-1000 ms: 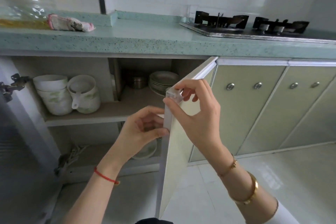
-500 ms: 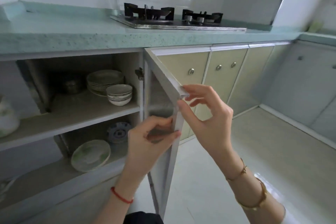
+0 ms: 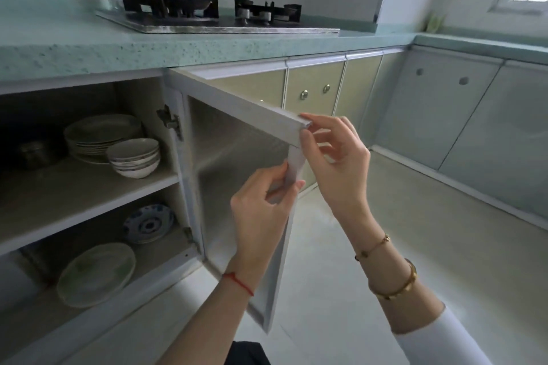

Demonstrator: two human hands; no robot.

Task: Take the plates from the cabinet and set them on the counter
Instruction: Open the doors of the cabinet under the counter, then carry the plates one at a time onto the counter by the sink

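Both hands pinch the open door: left hand on its edge, right hand at the corner. Plates sit stacked on the shelf at nine o'clock; none on the worktop yet.

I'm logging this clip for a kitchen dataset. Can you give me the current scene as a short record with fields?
left hand: gripping the free edge of the cabinet door
right hand: pinching the door's top corner
door state: swung open
upper shelf: stack of plates, stacked bowls in front
lower shelf: blue patterned plate, pale plate
counter: gas stove, no plates
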